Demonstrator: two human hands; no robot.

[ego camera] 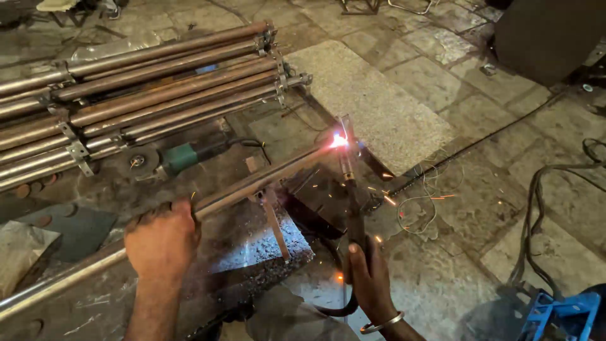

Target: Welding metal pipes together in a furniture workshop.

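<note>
My left hand [161, 239] is wrapped around a long steel pipe [252, 182] that runs from the lower left up toward the middle. My right hand [368, 279] grips a black welding electrode holder [355, 218], its rod pointing up to the pipe's far end. A bright welding arc [339, 141] glows there, against a small upright metal bracket [346, 126]. Orange sparks scatter to the right and below. The pipe rests over a dark steel plate [265, 249] on the floor.
A stack of rusty pipes with clamps [145, 88] lies at the upper left. A green angle grinder [173, 159] sits beside it. A pale stone slab [372, 104] lies behind the arc. Cables [536, 208] trail at right, near a blue metal frame [562, 312].
</note>
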